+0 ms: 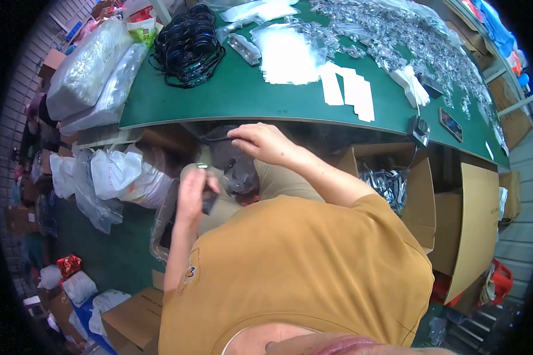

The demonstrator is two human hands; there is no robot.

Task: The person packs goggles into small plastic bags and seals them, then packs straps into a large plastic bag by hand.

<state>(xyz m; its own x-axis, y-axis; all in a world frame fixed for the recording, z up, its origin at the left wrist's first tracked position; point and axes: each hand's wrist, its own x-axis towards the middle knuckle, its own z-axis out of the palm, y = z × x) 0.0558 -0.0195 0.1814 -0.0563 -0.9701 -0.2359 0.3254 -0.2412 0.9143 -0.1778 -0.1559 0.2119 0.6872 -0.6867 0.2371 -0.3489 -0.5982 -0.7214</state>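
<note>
Left hand half curled, right hand loosely bent, whether gripping I cannot tell; at the right hand's seven o'clock, clear plastic lies between the knees. At three, a carton already holds dark wrapped pieces; farther, at eleven and one, black coils and clear packets lie unboxed.

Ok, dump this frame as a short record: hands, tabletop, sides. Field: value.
left hand: over the lap, blurred; small shiny thing at the fingertips, too unclear to name
right hand: by the table's near edge, fingers pointing left; grip contents unclear
table: green top
table, left: black cable bundle
table, middle: white cards
table, right: spread of clear packets, phone
left side: white plastic bags
right side: open cardboard box holding dark packaged items
</note>
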